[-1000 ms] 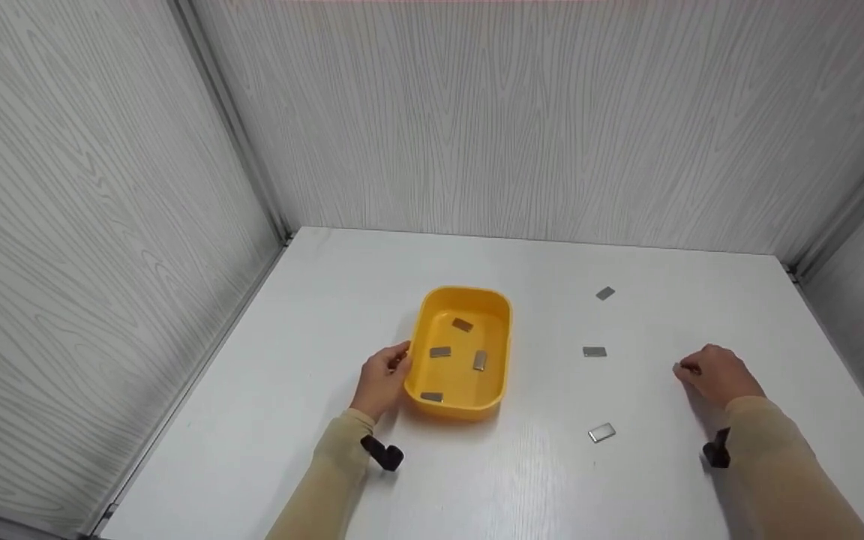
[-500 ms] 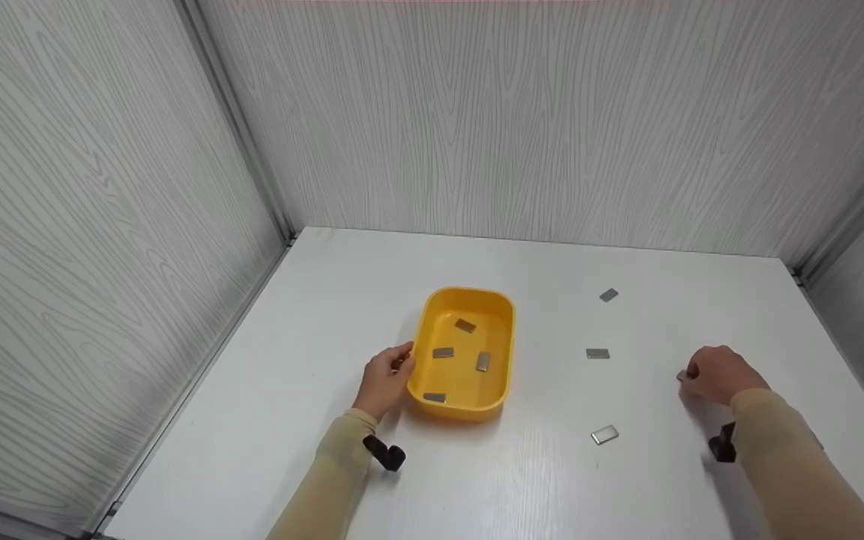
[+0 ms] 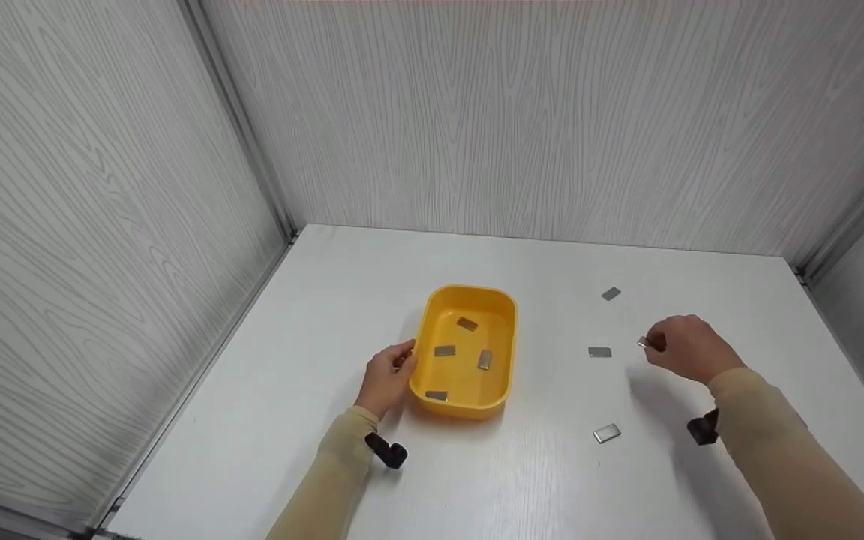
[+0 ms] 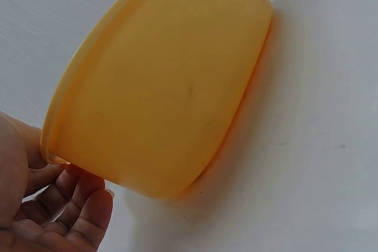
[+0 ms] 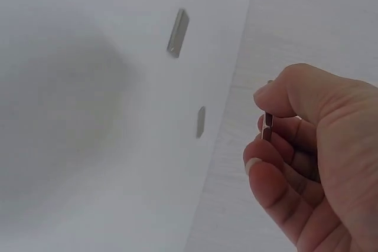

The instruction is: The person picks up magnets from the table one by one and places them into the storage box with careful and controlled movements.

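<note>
A yellow rectangular plastic bin (image 3: 469,386) stands left of the table's middle in the head view, with several small silver metal blocks inside. At its left side my left hand (image 3: 383,379) pinches the rim; the left wrist view shows the bin's outer wall (image 4: 159,87) and the fingers under the lip. My right hand (image 3: 691,349) is raised above the table on the right. Between its thumb and fingertips it pinches one small flat silver metal block (image 5: 267,128), partly hidden by the fingers.
On the white table (image 3: 537,480), between bin and right hand, lie three more blocks: a far one (image 3: 611,293), a middle one (image 3: 600,352) and a near one (image 3: 607,433). Grey wood-grain panels (image 3: 514,120) enclose the back and sides.
My right hand has taken hold of a metal block at the table's right, lifted it, and moved left and away from me. My left hand stays on the bin's rim.
</note>
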`<state>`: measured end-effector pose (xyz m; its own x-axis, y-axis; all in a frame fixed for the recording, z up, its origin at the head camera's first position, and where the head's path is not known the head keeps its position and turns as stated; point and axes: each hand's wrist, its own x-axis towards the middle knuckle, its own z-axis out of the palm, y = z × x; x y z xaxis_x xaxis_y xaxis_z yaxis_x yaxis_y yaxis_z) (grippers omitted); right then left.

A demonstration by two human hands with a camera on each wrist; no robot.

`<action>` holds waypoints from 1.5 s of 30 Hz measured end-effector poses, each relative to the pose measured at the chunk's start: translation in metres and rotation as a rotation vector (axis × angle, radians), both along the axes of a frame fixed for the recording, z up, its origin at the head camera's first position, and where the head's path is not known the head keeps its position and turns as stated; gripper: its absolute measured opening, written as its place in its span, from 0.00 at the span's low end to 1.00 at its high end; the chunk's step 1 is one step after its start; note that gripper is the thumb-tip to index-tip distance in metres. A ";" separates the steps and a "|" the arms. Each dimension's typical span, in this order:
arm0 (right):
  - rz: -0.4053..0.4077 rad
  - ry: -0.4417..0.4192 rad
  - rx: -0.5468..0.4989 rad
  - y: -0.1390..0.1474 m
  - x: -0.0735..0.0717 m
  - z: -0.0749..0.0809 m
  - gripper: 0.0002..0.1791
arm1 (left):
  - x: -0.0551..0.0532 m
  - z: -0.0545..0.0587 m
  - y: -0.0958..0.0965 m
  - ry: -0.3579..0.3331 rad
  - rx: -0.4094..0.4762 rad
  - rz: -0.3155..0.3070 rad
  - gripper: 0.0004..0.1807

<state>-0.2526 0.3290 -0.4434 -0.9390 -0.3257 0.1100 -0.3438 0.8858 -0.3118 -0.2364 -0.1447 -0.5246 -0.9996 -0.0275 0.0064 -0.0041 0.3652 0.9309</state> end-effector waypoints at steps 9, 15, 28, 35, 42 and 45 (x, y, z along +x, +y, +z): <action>0.170 0.190 -0.021 -0.050 0.004 0.027 0.03 | 0.000 -0.001 0.001 0.043 -0.008 -0.016 0.21; 0.268 0.273 -0.053 -0.076 0.007 0.041 0.04 | -0.001 0.000 0.000 0.037 -0.005 -0.021 0.21; 0.424 0.459 -0.069 -0.121 0.012 0.049 0.04 | -0.001 0.000 0.000 0.006 -0.018 0.004 0.22; 0.475 0.460 -0.090 -0.137 0.010 0.048 0.05 | -0.002 -0.001 0.000 -0.006 -0.020 0.005 0.22; 0.492 0.384 -0.102 -0.153 0.007 0.047 0.05 | -0.003 -0.003 -0.002 0.061 -0.032 -0.028 0.21; 0.495 0.350 -0.093 -0.161 0.005 0.046 0.05 | -0.003 -0.002 -0.003 0.056 -0.035 -0.028 0.21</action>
